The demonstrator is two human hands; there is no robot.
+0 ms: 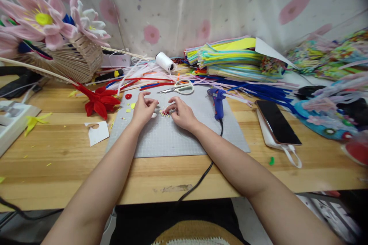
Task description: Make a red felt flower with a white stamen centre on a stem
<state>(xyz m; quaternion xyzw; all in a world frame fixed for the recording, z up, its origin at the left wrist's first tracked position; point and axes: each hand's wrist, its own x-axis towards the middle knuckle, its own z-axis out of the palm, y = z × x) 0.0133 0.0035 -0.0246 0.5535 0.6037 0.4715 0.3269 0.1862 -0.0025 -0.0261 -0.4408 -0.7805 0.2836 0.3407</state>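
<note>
Over the grey cutting mat (184, 143), my left hand (143, 111) has loosely bent fingers, spread apart with nothing visible between them. My right hand (184, 114) faces it, its fingertips curled at a small red flower centre with yellow-tipped stamens (165, 113). Its fingers appear closed on the piece's edge, though the contact is partly hidden. Beyond the hands lie white-handled scissors (184, 87). A blue hot glue gun (217, 103) rests on the mat's right side. Near my left hand are a small red ring (128, 96) and yellow scraps (132, 105).
A red pipe-cleaner flower (100, 102) on a stick lies left, near a cut white card (97, 133). Pink flowers (43, 19) stand at back left. Bundled pipe cleaners (232, 57) and a thread spool (165, 62) line the back. A phone (277, 122) lies right; the glue gun's cord (198, 183) crosses the table's edge.
</note>
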